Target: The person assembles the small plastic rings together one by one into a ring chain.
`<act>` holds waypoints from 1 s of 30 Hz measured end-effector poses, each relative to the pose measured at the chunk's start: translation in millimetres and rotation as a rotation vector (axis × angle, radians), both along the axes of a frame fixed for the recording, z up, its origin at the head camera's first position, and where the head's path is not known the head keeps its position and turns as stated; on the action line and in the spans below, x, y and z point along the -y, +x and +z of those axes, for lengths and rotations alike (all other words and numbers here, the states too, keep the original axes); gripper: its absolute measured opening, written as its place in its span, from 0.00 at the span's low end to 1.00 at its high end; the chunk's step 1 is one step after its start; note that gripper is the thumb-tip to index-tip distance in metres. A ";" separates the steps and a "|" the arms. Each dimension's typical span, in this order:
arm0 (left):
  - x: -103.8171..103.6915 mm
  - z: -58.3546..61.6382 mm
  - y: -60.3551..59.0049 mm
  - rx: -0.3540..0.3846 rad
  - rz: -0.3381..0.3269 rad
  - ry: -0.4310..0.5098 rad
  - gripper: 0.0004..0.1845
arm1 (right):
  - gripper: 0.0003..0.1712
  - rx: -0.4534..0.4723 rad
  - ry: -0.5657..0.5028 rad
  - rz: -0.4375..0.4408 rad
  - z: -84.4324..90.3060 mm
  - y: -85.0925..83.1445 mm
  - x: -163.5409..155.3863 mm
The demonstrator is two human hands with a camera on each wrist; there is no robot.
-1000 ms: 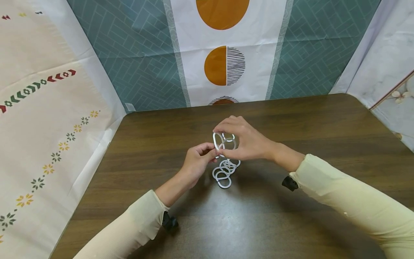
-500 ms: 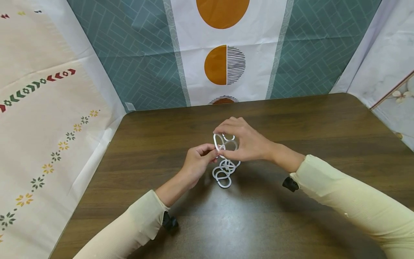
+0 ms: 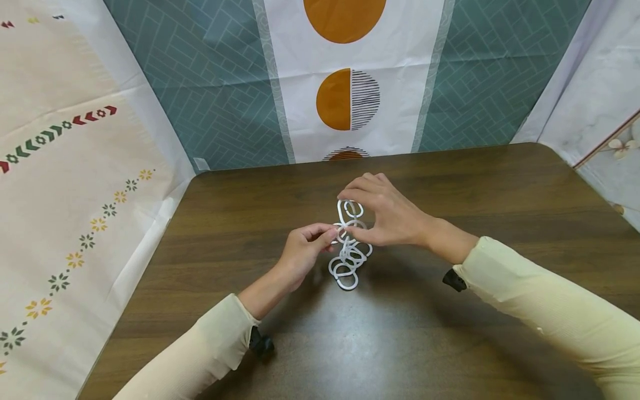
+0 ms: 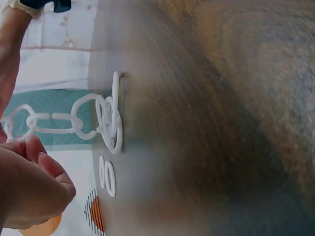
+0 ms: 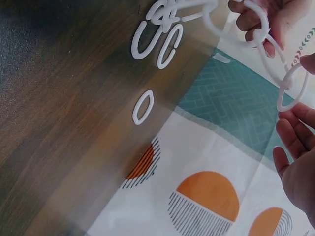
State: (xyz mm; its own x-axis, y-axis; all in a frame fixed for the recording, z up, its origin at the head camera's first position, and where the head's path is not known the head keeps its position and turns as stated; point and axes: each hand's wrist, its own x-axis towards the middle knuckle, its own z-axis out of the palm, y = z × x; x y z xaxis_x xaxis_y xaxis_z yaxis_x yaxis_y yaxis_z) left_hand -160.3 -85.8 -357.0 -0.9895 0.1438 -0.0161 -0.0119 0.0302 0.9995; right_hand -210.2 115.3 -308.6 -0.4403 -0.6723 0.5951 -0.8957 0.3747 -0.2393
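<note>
A chain of white plastic oval links rises from a small heap on the dark wooden table. My left hand pinches a link in the middle of the chain. My right hand holds the top links between thumb and fingers, above and slightly beyond the left hand. In the left wrist view the chain runs from my left hand to the heap. In the right wrist view the end link sits between the fingers of my right hand.
One loose white link lies flat on the table beyond the heap, also showing as the loose link in the left wrist view. Patterned sheets wall in the table at the back and on both sides. Long pale sleeves cover both forearms.
My right hand has shifted slightly right and away, and the top links now stand more upright and stretched. The left hand and the heap have barely moved.
</note>
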 end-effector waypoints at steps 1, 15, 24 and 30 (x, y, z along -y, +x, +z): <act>0.3 0.1 -0.3 0.003 0.000 0.006 0.10 | 0.26 -0.005 -0.001 0.001 0.2 -0.2 -0.1; -0.4 5.9 -3.0 -0.015 -0.001 0.102 0.12 | 0.27 -0.009 0.001 0.021 -6.1 0.3 1.8; -3.2 8.8 -2.8 -0.056 0.029 0.133 0.10 | 0.26 -0.047 0.016 0.042 -9.1 2.2 6.7; -2.8 8.1 -1.8 -0.057 0.047 0.101 0.09 | 0.31 -0.052 0.035 0.039 -9.2 2.3 5.0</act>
State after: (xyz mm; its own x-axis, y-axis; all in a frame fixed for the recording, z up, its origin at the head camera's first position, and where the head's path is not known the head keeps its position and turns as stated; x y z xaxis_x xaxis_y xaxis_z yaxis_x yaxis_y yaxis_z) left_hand -162.1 -83.0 -348.8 -0.9940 0.0956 0.0528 0.0462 -0.0696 0.9965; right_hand -207.9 110.3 -317.7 -0.3823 -0.7094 0.5921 -0.9208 0.3462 -0.1796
